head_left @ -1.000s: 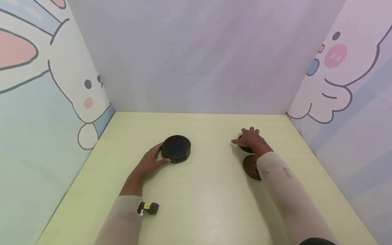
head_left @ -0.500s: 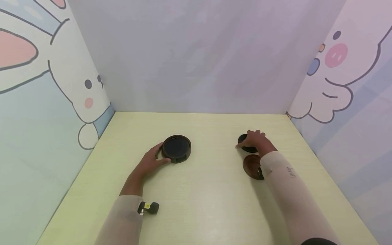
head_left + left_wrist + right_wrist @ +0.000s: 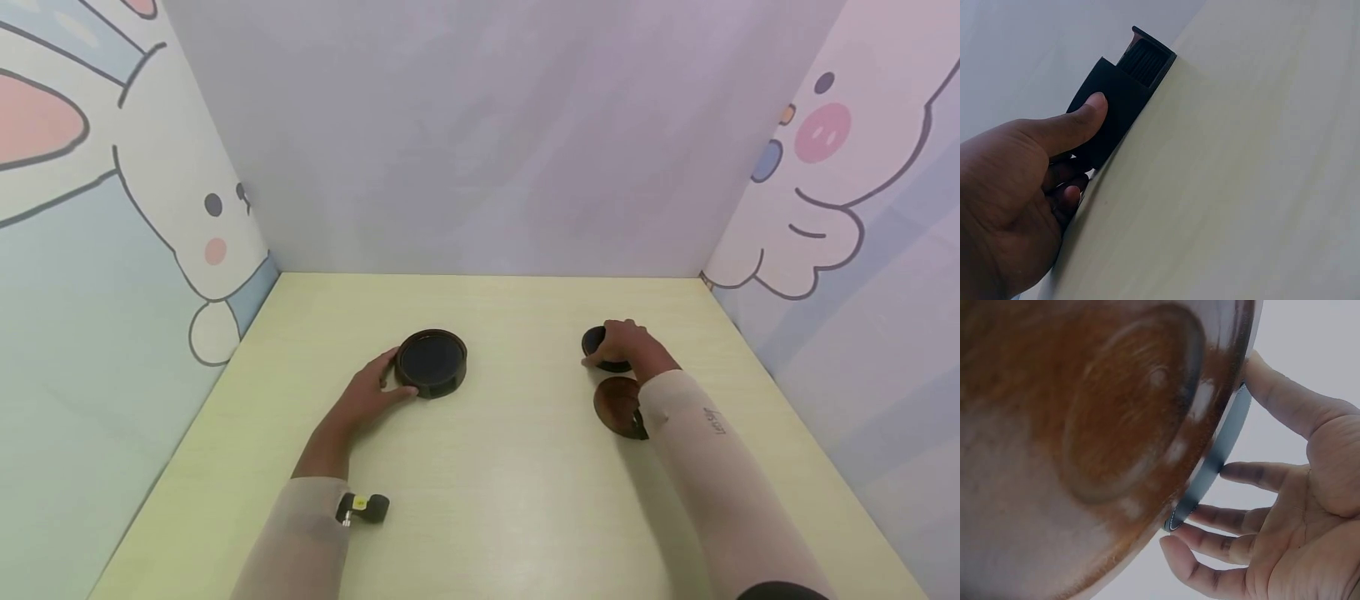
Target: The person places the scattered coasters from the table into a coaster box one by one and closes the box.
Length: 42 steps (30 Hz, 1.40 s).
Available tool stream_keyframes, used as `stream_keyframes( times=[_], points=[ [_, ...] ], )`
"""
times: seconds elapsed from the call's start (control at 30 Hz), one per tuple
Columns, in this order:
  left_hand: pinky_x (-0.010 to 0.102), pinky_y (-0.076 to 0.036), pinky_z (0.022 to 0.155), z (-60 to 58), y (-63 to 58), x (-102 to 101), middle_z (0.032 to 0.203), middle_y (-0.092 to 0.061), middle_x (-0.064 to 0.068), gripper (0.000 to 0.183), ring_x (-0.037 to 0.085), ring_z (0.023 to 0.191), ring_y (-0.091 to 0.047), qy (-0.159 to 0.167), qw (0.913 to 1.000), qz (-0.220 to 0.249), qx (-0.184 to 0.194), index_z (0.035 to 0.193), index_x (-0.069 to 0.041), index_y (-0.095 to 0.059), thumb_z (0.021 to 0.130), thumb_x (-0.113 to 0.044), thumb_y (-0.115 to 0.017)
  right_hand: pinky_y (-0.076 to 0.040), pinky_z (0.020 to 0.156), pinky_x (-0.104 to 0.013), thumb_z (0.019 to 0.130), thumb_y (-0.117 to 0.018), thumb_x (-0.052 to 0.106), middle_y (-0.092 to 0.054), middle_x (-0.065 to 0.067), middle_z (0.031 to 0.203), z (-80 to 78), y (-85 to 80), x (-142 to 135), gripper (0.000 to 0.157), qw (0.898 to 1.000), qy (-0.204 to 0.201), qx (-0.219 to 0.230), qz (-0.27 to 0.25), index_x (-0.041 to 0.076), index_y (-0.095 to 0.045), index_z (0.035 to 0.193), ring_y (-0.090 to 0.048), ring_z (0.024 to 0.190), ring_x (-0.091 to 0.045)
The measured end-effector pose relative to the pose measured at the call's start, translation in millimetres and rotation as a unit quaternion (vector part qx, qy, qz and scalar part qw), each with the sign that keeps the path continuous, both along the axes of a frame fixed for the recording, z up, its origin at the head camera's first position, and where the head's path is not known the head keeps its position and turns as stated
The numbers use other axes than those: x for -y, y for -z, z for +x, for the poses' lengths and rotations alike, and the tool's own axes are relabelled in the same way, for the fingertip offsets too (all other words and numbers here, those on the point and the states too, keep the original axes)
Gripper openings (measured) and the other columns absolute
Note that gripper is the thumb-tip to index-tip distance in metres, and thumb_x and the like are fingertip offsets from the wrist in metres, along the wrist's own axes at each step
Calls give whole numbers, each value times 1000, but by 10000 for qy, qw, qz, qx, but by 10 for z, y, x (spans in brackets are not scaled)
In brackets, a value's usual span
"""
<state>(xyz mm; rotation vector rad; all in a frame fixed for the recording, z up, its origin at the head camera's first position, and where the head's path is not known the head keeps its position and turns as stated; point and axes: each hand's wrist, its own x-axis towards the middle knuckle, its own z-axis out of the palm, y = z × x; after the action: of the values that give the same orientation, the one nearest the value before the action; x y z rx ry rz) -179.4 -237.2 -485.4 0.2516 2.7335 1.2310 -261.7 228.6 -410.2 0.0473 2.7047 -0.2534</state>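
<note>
Pale walls (image 3: pixel 495 142) printed with cartoon animals enclose a light yellowish tabletop (image 3: pixel 495 483); on its left half sits a black round holder (image 3: pixel 431 362), gripped by the left hand (image 3: pixel 367 396) with the thumb on its near side; the left wrist view shows an opening in that side. Well to the right lies a glossy brown disc (image 3: pixel 615 407), partly hidden; just beyond it the right hand (image 3: pixel 626 343) holds a black disc (image 3: pixel 592 339) by its edge, between thumb and fingers.

The round holder (image 3: pixel 431 362) and disc (image 3: pixel 593 338) are black, the dish (image 3: pixel 617 406) brown, the tabletop (image 3: pixel 495 483) pale yellow.
</note>
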Motion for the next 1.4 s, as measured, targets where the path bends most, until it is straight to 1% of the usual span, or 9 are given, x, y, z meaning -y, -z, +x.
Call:
stream_keyframes(
  times=[0.2, 0.27, 0.47, 0.7, 0.83, 0.97, 1.2, 1.4],
  points=[
    [53, -42, 115, -11, 8, -1, 164, -29, 9, 99, 36, 147, -35, 29, 10000, 7, -35, 157, -23, -27, 80, -62, -72, -46, 96, -63, 81, -73, 54, -46, -32, 134, -29, -1, -26, 88, 9998, -174, -54, -37, -1, -42, 143, -45, 121, -51],
    [53, -42, 115, -15, 13, 1, 164, -29, 8, 98, 35, 147, -34, 26, 10000, 22, -37, 157, -23, -27, 79, -62, -72, -45, 96, -64, 81, -72, 55, -45, -32, 135, -37, 0, -27, 89, 9998, -204, -51, -40, -1, -41, 144, -43, 122, -53],
    [53, -42, 115, -14, 12, 5, 164, -29, 9, 99, 36, 147, -35, 20, 10000, -5, -17, 158, -21, -26, 80, -62, -72, -41, 100, -68, 82, -69, 56, -40, -34, 141, -25, -11, 0, 93, 9999, -127, -40, -46, 1, -38, 149, -37, 126, -56],
    [53, -41, 116, -8, 6, 7, 164, -28, 9, 100, 36, 147, -35, -16, 10000, -2, 6, 158, -22, -26, 79, -63, -72, -42, 96, -68, 83, -65, 61, -42, -34, 140, -41, 2, -9, 87, 9999, -113, -90, 39, 7, -44, 147, -38, 123, -55],
    [53, -41, 116, -5, 3, 5, 164, -29, 9, 99, 36, 147, -35, -13, 10000, -11, -18, 158, -22, -27, 79, -62, -72, -42, 96, -68, 82, -65, 63, -40, -33, 141, -45, 17, -24, 90, 9999, -82, -97, -7, 8, -42, 148, -37, 123, -55],
    [53, -40, 116, 5, -1, 4, 164, -29, 8, 99, 35, 148, -34, -19, 10000, -13, -14, 158, -22, -26, 80, -63, -72, -41, 96, -69, 82, -64, 64, -38, -33, 144, -31, 12, -22, 92, 9998, -78, -118, -118, 8, -40, 150, -36, 125, -55],
    [53, -39, 117, 13, -1, -1, 163, -30, 7, 99, 34, 148, -33, -62, 10000, 34, -2, 157, -24, -27, 78, -64, -72, -41, 96, -68, 85, -61, 62, -38, -32, 144, -26, -11, -16, 86, 9993, -171, -184, -263, 8, -42, 149, -36, 124, -55],
    [52, -40, 117, 7, -2, -3, 164, -29, 6, 99, 33, 149, -32, -16, 10000, 52, -22, 157, -24, -26, 79, -64, -71, -41, 97, -67, 86, -60, 61, -38, -32, 143, -32, -7, -13, 85, 9986, -306, -294, -305, 6, -42, 149, -35, 125, -56]
  ],
)
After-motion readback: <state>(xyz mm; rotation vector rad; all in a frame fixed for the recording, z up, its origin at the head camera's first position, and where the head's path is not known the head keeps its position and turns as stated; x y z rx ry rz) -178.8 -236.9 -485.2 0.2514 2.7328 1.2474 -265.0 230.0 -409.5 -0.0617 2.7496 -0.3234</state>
